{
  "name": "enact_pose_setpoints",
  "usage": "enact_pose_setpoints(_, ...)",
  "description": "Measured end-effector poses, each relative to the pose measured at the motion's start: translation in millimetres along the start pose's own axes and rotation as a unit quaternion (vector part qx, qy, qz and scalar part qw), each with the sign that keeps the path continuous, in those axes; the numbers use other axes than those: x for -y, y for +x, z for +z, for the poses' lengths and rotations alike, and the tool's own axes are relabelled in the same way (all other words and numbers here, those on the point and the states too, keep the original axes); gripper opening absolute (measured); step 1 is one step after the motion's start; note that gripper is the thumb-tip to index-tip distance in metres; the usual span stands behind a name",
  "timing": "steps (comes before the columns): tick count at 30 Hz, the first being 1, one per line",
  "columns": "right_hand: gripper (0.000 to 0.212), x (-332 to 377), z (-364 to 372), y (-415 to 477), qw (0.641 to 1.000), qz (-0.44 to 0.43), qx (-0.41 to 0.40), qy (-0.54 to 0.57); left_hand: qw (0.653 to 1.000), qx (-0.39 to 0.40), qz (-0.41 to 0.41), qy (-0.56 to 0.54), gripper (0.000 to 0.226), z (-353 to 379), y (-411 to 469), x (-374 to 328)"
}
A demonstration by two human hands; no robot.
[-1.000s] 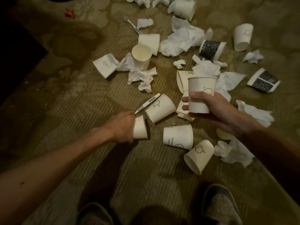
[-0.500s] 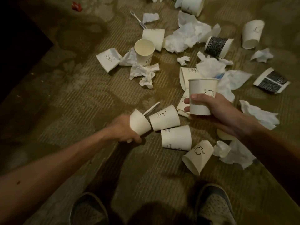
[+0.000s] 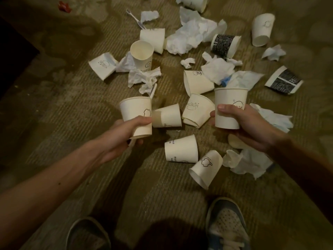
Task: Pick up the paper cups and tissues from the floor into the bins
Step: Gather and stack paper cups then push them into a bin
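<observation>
My left hand [image 3: 129,129] grips a white paper cup [image 3: 136,111] upright above the carpet; a pen [image 3: 152,91] sticks up behind its rim. My right hand [image 3: 241,123] holds another white cup [image 3: 229,103] upright, thumb across its front. Between and below the hands lie several white cups on their sides, among them one by the left cup [image 3: 168,115], one with lettering [image 3: 181,149] and one near my right shoe [image 3: 206,167]. Crumpled white tissues lie further out, a large one [image 3: 191,36] at the top and one [image 3: 250,162] under my right wrist. No bin is in view.
Two black-sleeved cups [image 3: 225,45] [image 3: 283,81] lie on the right. A toothbrush [image 3: 135,18] and a red scrap [image 3: 64,6] lie at the top left. My shoes [image 3: 228,224] [image 3: 88,235] stand at the bottom edge. Dark furniture [image 3: 14,56] borders the left.
My left hand lifted a cup off the carpet and turned it upright. The right hand kept its cup and shifted slightly right.
</observation>
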State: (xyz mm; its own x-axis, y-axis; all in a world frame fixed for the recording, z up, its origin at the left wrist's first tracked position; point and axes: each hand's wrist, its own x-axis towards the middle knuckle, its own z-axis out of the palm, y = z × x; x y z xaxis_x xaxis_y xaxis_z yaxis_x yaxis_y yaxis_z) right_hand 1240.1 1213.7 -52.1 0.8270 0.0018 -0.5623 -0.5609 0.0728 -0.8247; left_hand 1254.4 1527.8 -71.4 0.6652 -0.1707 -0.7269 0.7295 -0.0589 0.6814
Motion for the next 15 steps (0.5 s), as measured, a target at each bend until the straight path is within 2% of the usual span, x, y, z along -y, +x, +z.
enact_pose_setpoints(5, 0.049, 14, -25, -27, 0.999, -0.026, -0.021, 0.023, 0.992, 0.121, 0.032, -0.033, 0.069, 48, -10, -13)
enact_pose_setpoints(9, 0.053, 5, -55, -62, 0.998, -0.02, -0.054, -0.003, 0.981, 0.191, 0.0, -0.023, 0.064, 98, -9, -23)
enact_pose_setpoints(13, 0.061, -25, -84, -98, 0.994, -0.008, -0.11, -0.001, 0.97, 0.236, -0.048, -0.038, 0.031, 136, -3, -19)
enact_pose_setpoints(15, 0.066, -46, -94, -113, 0.989, 0.02, -0.145, 0.017, 0.96, 0.26, -0.083, -0.059, 0.036, 148, -3, -13)
